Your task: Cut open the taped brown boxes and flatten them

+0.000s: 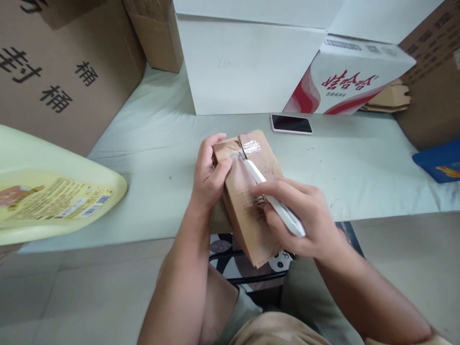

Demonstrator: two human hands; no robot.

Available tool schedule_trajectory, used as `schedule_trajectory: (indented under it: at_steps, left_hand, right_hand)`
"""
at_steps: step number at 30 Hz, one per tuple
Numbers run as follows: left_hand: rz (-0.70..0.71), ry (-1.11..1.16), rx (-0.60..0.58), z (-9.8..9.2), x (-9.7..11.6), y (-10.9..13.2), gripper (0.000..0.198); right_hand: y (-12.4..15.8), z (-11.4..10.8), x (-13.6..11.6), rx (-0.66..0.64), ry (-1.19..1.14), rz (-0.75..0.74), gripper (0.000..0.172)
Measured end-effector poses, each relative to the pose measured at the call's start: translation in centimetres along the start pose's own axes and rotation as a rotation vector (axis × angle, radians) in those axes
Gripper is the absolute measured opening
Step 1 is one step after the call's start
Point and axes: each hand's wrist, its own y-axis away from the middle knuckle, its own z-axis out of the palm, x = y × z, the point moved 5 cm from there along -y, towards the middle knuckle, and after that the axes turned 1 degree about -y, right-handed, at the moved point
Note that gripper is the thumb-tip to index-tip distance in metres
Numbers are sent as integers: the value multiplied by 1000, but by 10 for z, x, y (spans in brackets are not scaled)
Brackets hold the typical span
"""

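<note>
A small brown cardboard box (264,163) lies tilted over the table's near edge, its near end sticking out above my lap. Clear tape (251,146) crosses the seam at its far end. My left hand (211,172) is closed around the far left corner, thumb on top near the tape. In my right hand (300,211) is a white box cutter (278,208), its front end down at the taped seam. The blade itself is too small to make out. My right index finger stretches along the cutter's body.
A phone (291,124) lies beyond the box on the green cloth (151,124). White cartons (247,67) stand behind it. To the left are a large brown carton (68,67) and a yellow-green jug (61,191); a blue packet (440,160) sits far right.
</note>
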Motion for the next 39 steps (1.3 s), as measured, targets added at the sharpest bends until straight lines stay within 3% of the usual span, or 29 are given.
schedule_trajectory:
  at_steps: [2, 6, 12, 18, 22, 28, 33, 39]
  left_hand:
    - [-1, 48, 7, 1, -5, -2, 40]
    - [-13, 36, -2, 1, -5, -8, 33]
    - [54, 11, 32, 1, 7, -13, 23]
    - [-62, 195, 93, 3, 2, -16, 22]
    - [-168, 417, 84, 4, 1, -17, 28]
    - [-96, 228, 119, 1, 7, -18, 33]
    - [-167, 396, 139, 0, 11, -18, 44]
    - [-156, 423, 110, 0, 19, -14, 52]
  right_hand:
    - [6, -6, 0, 109, -57, -8, 22]
    - [19, -10, 10, 282, -121, 66, 18]
    - [24, -8, 13, 303, -149, 76, 17]
    - [30, -9, 12, 373, -118, 72, 20]
    - [32, -8, 12, 372, -127, 80, 20]
    - [26, -10, 8, 355, -142, 31, 22]
    - [18, -13, 2, 319, -113, 23, 22]
    - [10, -12, -4, 186, -40, -33, 19]
